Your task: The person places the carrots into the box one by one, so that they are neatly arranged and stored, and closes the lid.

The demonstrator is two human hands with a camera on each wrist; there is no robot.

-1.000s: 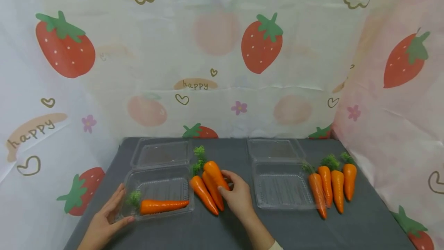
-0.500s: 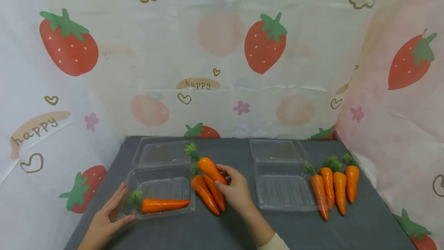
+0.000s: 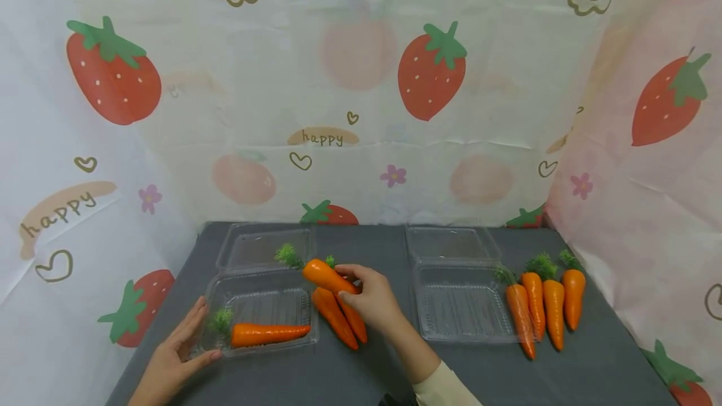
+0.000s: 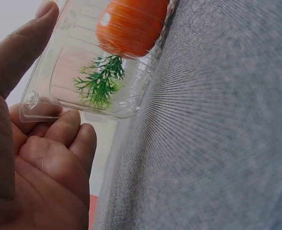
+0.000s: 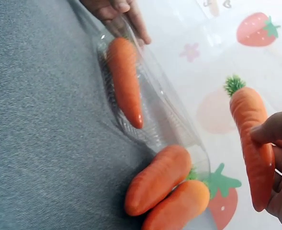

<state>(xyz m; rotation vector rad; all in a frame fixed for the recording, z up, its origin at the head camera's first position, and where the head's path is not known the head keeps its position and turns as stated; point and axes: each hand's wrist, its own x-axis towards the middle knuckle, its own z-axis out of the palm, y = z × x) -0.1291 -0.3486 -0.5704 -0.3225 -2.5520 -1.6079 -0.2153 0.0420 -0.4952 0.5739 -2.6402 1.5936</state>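
Observation:
My right hand (image 3: 369,296) pinches an orange carrot (image 3: 327,275) with a leafy green top near its tapered end. It is raised above the table, its top pointing left over a lidded clear plastic box (image 3: 265,287). Inside that box one carrot (image 3: 269,334) lies sideways along the near wall. My left hand (image 3: 172,353) holds the box's near left corner, thumb in front and fingers at the left side; the left wrist view shows the fingers (image 4: 66,125) bent by the rim. Two carrots (image 5: 157,179) lie on the table just right of this box, below the held one.
A second clear plastic box (image 3: 462,302) stands to the right with its lid (image 3: 445,243) folded back and nothing in it. Several carrots (image 3: 553,306) lie along its right side, one partly seen through its wall. Strawberry-printed cloth (image 3: 361,80) hangs round the grey table (image 3: 361,387).
My right hand has lifted its carrot off the pile and carried it left, its leafy top swinging toward the left box. My left hand stays at the box corner.

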